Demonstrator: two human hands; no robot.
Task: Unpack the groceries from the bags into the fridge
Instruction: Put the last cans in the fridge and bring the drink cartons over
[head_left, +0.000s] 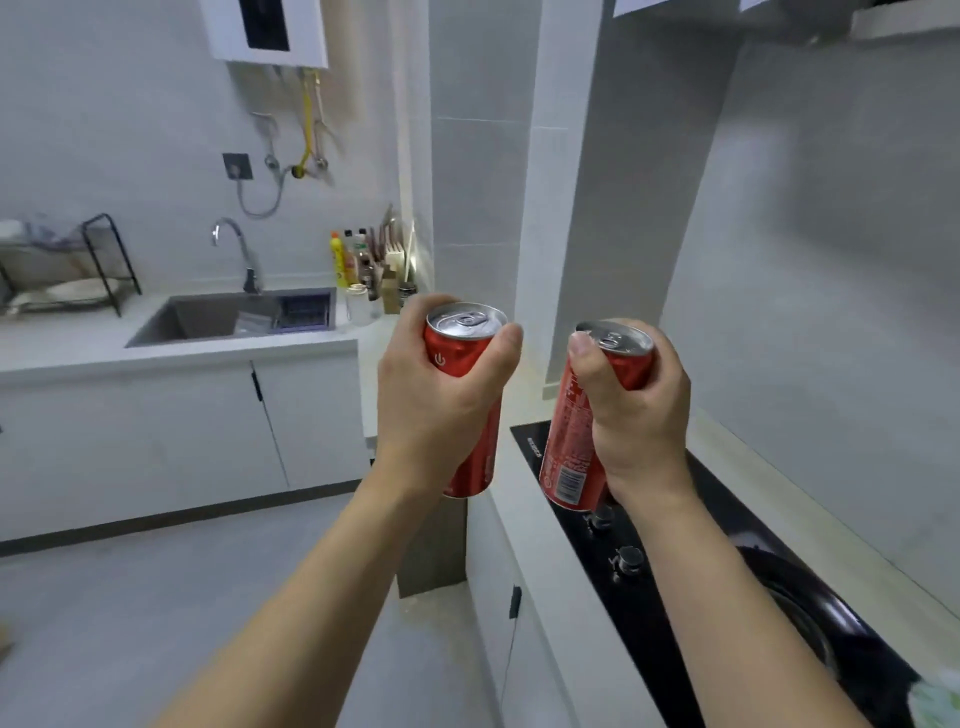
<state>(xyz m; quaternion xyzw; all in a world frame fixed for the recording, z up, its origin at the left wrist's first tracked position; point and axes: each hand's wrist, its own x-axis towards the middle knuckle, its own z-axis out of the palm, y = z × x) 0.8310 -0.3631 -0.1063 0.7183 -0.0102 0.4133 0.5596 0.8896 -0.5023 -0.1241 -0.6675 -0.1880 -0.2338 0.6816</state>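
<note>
Head view takes in a small grey-tiled kitchen with both of the person's bare arms stretched out in front. Left hand (441, 395) has its fingers wrapped round a red can (465, 358), thumb hooked over the rim on the right side, and the can stands close to upright in the air above the floor. Right hand (636, 402) holds a second red can (574, 447) the same way, thumb lying across the front near the top; this one tilts, its silver lid leaning to the right and its printed label with a barcode facing us. Both cans are sealed, pull tabs flat on the lids. They sit side by side, near each other but not touching, the right one hanging over the near end of a black stove (639, 566) set into the counter (737, 467) along the right wall. Two knobs (626, 558) show on the stove's front strip, and a dark pan (810, 597) rests farther along it.

Across the room to the left, a steel sink (228, 317) is sunk into another stretch of counter, with a curved tap (236, 249) behind it. Bottles and jars (363, 270) crowd the corner just right of the sink, and a black dish rack (67, 265) stands at the far left. White cabinet doors (171, 431) run below. A white water heater (267, 31) hangs high on the wall, pipes and a yellow hose dropping from it.
</note>
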